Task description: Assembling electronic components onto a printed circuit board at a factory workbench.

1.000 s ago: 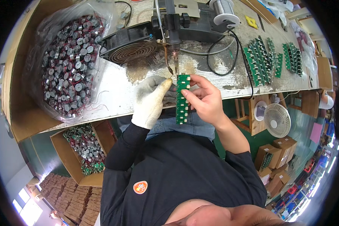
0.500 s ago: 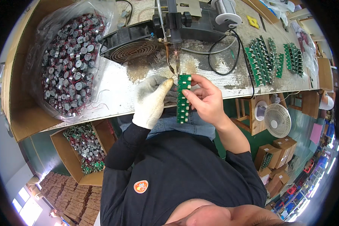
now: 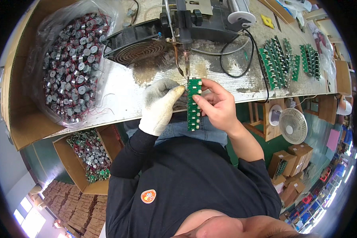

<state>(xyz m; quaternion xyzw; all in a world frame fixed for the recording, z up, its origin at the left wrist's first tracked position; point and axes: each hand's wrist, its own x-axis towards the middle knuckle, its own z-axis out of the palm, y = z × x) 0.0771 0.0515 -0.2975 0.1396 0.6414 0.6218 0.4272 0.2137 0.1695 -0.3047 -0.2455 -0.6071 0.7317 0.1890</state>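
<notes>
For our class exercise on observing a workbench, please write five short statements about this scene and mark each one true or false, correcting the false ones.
1. The left hand wears a pale glove. True.
2. The right hand wears a matching glove. False: it is bare.
3. The right hand holds a strip of green circuit boards. True.
4. The heap of small round metal parts is at the picture's right edge. False: it is on the left side, in a clear plastic bag.
5. The white fan stands on top of the worktable. False: it is off the tabletop, beyond its near edge, on the right.
</notes>
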